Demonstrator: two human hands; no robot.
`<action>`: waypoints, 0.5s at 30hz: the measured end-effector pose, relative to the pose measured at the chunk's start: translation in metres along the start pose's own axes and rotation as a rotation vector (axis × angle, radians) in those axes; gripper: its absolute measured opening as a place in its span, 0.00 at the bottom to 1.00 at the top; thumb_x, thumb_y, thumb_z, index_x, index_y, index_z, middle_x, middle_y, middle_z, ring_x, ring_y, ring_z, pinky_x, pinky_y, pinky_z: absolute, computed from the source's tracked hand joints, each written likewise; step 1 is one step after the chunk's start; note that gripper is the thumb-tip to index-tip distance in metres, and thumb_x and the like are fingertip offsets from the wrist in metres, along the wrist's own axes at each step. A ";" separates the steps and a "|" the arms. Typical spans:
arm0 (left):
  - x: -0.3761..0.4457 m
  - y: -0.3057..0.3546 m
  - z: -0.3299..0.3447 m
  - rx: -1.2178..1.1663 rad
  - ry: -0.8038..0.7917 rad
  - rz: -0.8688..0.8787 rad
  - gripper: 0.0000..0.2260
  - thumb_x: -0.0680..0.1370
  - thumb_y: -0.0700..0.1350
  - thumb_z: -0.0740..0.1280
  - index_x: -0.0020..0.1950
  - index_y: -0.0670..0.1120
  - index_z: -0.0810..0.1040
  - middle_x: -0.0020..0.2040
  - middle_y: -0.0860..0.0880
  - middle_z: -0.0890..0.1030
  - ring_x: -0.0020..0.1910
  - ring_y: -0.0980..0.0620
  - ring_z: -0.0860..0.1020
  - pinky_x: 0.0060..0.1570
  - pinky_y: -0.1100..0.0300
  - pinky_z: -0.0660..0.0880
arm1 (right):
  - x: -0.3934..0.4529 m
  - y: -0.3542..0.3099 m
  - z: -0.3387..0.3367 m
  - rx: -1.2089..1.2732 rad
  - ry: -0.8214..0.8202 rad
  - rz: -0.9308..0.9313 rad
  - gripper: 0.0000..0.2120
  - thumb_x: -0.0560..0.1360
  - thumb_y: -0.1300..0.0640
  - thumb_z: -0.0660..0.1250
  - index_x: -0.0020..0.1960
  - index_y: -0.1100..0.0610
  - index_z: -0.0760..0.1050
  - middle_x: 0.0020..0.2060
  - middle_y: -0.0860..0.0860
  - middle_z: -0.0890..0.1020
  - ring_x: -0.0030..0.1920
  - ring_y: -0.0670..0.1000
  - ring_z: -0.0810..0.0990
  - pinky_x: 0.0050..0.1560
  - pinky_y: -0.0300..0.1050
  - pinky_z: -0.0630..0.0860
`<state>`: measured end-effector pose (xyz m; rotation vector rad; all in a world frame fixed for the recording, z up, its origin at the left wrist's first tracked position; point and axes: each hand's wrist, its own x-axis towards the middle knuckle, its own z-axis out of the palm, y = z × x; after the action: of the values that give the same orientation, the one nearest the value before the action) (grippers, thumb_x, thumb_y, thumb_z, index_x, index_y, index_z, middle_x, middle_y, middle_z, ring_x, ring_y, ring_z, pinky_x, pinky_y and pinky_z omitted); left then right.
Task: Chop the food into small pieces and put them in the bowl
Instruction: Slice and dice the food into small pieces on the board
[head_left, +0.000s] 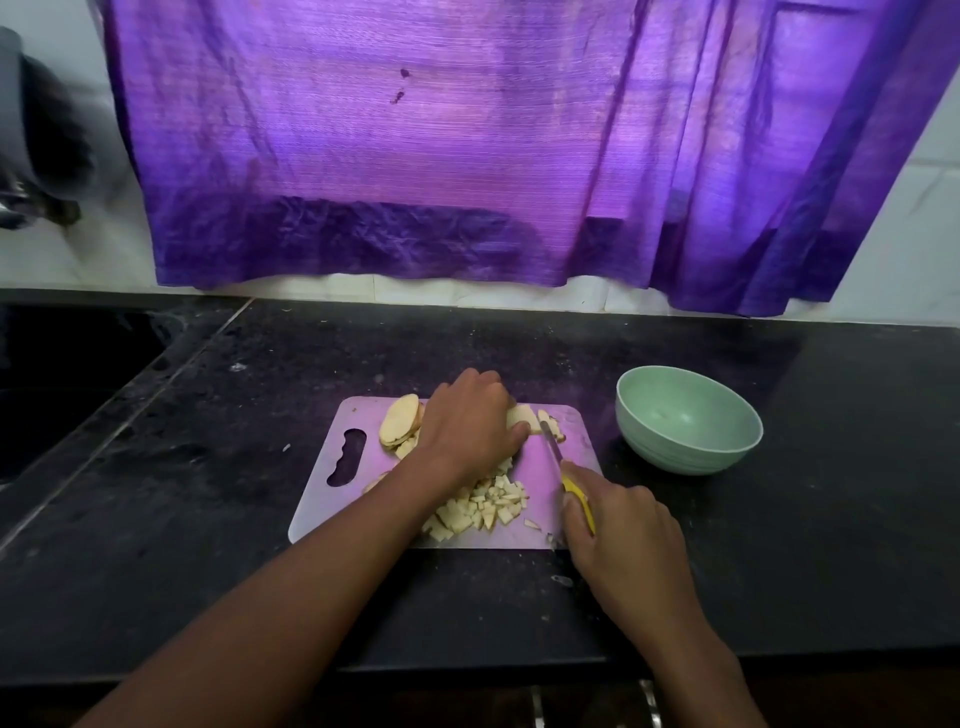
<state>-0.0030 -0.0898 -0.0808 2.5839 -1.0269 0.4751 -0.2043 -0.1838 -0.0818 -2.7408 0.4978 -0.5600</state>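
Pale diced food beside slices, board.

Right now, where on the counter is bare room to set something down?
Bare counter lies left of the board, behind it up to the curtain, and right of the bowl. The board is crowded: slices, diced pieces, left hand, and right hand with the knife.

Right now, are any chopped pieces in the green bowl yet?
No, the green bowl looks empty, while the chopped pieces still lie in a pile on the cutting board.
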 end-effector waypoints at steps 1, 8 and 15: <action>0.000 -0.001 0.000 -0.020 -0.008 0.009 0.21 0.80 0.62 0.70 0.65 0.50 0.85 0.57 0.53 0.81 0.54 0.52 0.75 0.52 0.53 0.75 | 0.000 0.000 0.000 0.013 0.008 0.000 0.21 0.83 0.45 0.58 0.76 0.40 0.69 0.43 0.53 0.82 0.45 0.59 0.80 0.43 0.52 0.74; 0.004 -0.007 0.005 -0.107 -0.038 -0.037 0.21 0.76 0.65 0.73 0.61 0.52 0.86 0.54 0.55 0.82 0.53 0.53 0.78 0.46 0.53 0.78 | 0.016 -0.010 0.001 -0.077 0.030 -0.036 0.22 0.83 0.47 0.55 0.77 0.41 0.65 0.43 0.53 0.81 0.42 0.58 0.79 0.39 0.50 0.66; 0.008 -0.011 0.014 -0.141 -0.054 -0.057 0.23 0.75 0.67 0.72 0.60 0.52 0.85 0.53 0.56 0.82 0.51 0.54 0.77 0.45 0.53 0.79 | 0.029 -0.013 0.006 -0.153 -0.008 -0.045 0.21 0.84 0.48 0.55 0.77 0.42 0.66 0.48 0.55 0.82 0.49 0.59 0.81 0.40 0.50 0.65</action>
<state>0.0129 -0.0922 -0.0920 2.5054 -0.9654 0.3093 -0.1732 -0.1824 -0.0731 -2.9048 0.4968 -0.5432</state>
